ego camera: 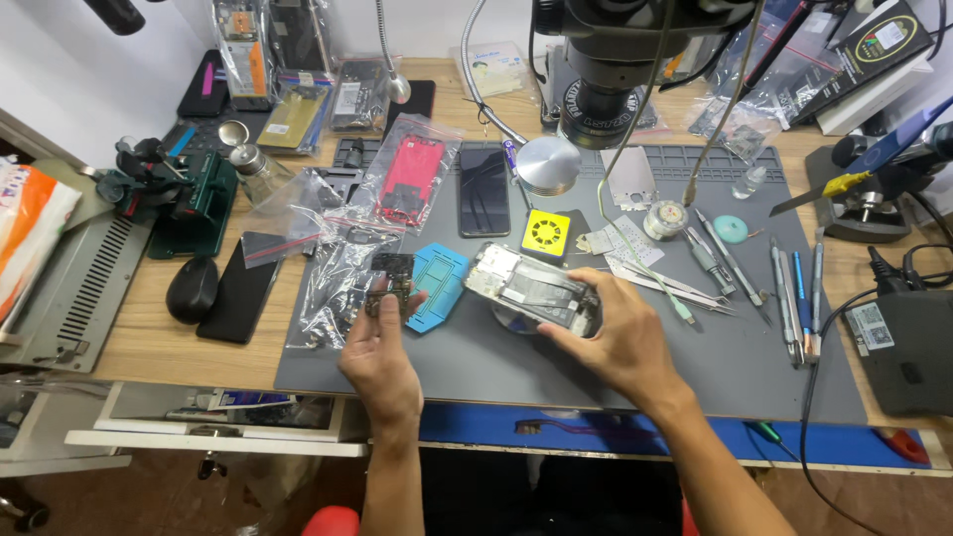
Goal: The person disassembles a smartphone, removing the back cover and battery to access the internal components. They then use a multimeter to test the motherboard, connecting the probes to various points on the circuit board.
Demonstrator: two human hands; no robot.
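Note:
My left hand (382,352) pinches a small dark circuit board (389,280) and holds it up over the grey work mat (496,367). My right hand (615,333) grips an opened phone body (526,288), its silver frame and inner parts facing up, just above the mat's middle. A blue plastic holder (442,278) lies between the two hands. The phone body's right end is covered by my fingers.
A microscope head (615,50) hangs over the back of the mat. Tweezers and screwdrivers (784,288) lie at the right. A dark phone (483,191), a yellow square pad (546,233) and clear bags of parts (338,258) sit at the left and middle. A black mouse (193,290) rests far left.

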